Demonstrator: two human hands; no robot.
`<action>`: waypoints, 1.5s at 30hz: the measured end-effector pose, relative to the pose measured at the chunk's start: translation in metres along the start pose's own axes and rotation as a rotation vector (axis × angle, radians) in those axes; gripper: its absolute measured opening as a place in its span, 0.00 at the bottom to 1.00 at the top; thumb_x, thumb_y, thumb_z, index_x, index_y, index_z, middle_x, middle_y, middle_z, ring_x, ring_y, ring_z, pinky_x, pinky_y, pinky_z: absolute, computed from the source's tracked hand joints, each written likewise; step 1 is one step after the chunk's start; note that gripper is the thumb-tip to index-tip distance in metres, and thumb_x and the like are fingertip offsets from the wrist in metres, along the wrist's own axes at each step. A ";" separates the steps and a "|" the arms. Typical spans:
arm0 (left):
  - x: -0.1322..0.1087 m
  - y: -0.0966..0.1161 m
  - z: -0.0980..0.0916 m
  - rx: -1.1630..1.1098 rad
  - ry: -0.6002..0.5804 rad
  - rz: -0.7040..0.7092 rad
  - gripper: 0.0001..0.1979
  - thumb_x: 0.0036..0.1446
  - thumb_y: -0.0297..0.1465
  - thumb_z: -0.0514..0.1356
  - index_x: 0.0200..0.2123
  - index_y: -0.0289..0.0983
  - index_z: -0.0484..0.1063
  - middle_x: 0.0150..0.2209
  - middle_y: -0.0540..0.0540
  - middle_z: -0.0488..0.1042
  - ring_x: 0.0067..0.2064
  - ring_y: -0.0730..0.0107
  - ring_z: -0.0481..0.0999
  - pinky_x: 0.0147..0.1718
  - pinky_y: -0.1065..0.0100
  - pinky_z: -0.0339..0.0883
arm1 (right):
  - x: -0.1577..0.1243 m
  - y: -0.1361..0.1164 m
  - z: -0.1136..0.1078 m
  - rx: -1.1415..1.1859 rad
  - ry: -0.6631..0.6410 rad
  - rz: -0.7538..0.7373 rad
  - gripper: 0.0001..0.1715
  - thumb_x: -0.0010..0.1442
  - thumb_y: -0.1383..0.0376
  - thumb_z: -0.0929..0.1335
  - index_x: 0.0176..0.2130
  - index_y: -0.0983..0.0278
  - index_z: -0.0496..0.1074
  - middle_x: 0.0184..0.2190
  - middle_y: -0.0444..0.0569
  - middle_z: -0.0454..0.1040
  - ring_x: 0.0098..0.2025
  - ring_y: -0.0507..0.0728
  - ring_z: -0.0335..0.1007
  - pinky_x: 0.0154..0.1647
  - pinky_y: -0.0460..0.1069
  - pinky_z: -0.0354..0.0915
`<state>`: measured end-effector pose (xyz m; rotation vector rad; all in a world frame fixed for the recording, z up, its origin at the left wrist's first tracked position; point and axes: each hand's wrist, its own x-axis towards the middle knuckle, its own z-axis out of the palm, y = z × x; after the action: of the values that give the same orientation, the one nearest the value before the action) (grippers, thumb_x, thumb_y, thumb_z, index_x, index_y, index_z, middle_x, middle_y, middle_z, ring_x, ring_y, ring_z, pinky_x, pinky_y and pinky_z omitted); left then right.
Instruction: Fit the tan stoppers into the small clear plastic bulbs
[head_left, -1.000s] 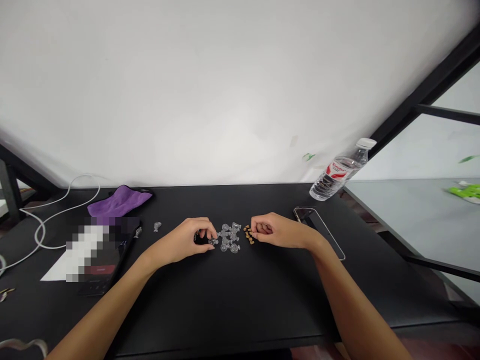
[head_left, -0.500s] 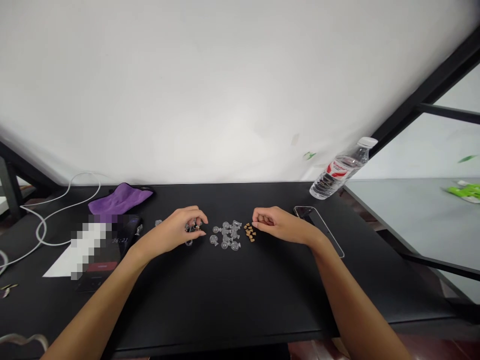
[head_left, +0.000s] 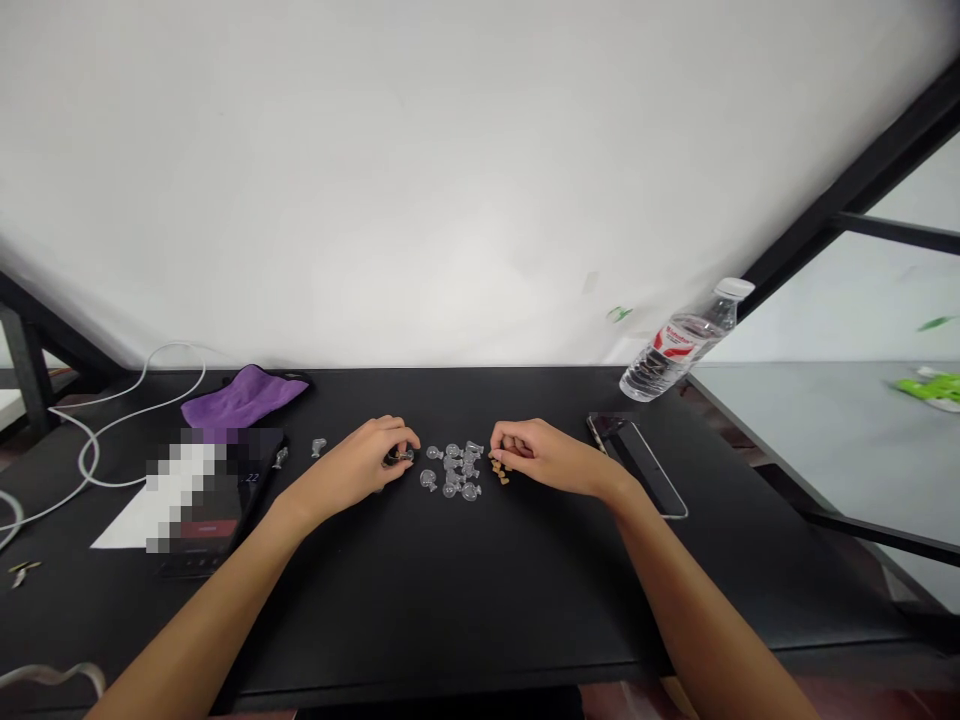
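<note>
My left hand (head_left: 369,462) is closed, with thumb and fingers pinching a small clear glass bottle (head_left: 406,456). Just right of it lies a cluster of similar little round bottles (head_left: 453,474) with short necks, on the black table (head_left: 450,590). Small tan corks (head_left: 501,473) sit in a pile at the cluster's right edge. Over these corks, my right hand (head_left: 541,456) has thumb and forefinger pressed together; whether a cork is between the fingertips is hidden.
A phone (head_left: 643,465) lies right of my right hand, and a water bottle (head_left: 675,345) stands behind it. To the left are a purple cloth (head_left: 244,397), a dark device with a display (head_left: 214,535), white paper (head_left: 127,520), a white cable (head_left: 90,440) and stray bottles (head_left: 318,446).
My left thumb and fingers have closed from a wide gap onto a small bottle. My right hand has shifted slightly left, over the corks.
</note>
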<state>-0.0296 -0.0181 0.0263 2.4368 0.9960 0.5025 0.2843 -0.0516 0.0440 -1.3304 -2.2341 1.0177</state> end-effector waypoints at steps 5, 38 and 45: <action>0.003 0.008 0.002 -0.032 0.057 0.043 0.08 0.66 0.29 0.59 0.45 0.42 0.78 0.39 0.47 0.75 0.41 0.63 0.74 0.43 0.63 0.66 | 0.001 -0.006 0.003 0.022 0.039 -0.019 0.12 0.69 0.59 0.65 0.35 0.63 0.71 0.21 0.39 0.65 0.24 0.51 0.56 0.26 0.46 0.54; 0.005 0.049 0.021 -0.578 0.214 -0.002 0.04 0.62 0.29 0.64 0.42 0.38 0.75 0.39 0.46 0.77 0.37 0.68 0.74 0.39 0.66 0.70 | 0.007 -0.035 0.028 0.314 0.102 -0.132 0.19 0.70 0.50 0.66 0.37 0.62 0.70 0.28 0.42 0.67 0.30 0.52 0.59 0.32 0.47 0.58; 0.005 0.032 0.005 -0.357 0.170 -0.029 0.04 0.61 0.28 0.64 0.40 0.39 0.74 0.39 0.49 0.78 0.36 0.70 0.73 0.38 0.67 0.67 | 0.002 -0.018 0.010 0.128 0.094 -0.071 0.12 0.70 0.57 0.66 0.38 0.62 0.69 0.26 0.41 0.68 0.28 0.52 0.62 0.31 0.47 0.60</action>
<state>-0.0058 -0.0360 0.0398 2.0864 0.9166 0.8139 0.2665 -0.0593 0.0504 -1.2097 -2.0949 1.0331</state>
